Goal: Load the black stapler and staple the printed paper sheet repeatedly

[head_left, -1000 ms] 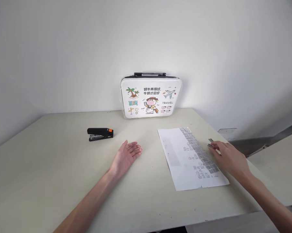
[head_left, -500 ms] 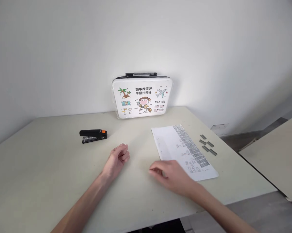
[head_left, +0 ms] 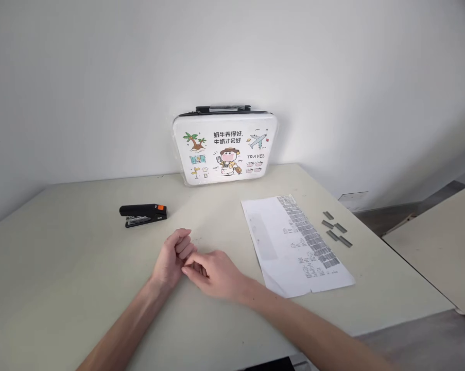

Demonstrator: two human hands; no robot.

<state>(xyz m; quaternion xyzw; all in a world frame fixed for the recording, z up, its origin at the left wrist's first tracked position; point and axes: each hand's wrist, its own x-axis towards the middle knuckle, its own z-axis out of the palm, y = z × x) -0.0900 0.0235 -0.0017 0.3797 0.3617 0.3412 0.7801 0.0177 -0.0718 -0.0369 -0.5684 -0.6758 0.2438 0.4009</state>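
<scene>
My left hand (head_left: 171,261) rests over the table with its palm turned inward and fingers curled into a loose fist; nothing shows in it. Against its little-finger side lies my right hand (head_left: 217,274), thumb and forefinger drawn together near the left palm, with no object visible between them. A black stapler (head_left: 143,215) with an orange button lies beyond my left hand, apart from it. To the right of my hands is a printed white sheet of paper (head_left: 269,242), with a dark patterned strip along its right side. Several grey staple strips (head_left: 332,235) lie beside the paper.
A white case (head_left: 224,149) with cartoon travel pictures and a black handle stands upright against the wall at the back of the pale table (head_left: 81,288). Another table (head_left: 441,247) stands at the right, past a gap.
My right hand has moved left, off the paper's near edge, and now touches my left hand. The left hand has shifted slightly left in view. The view has shifted a little.
</scene>
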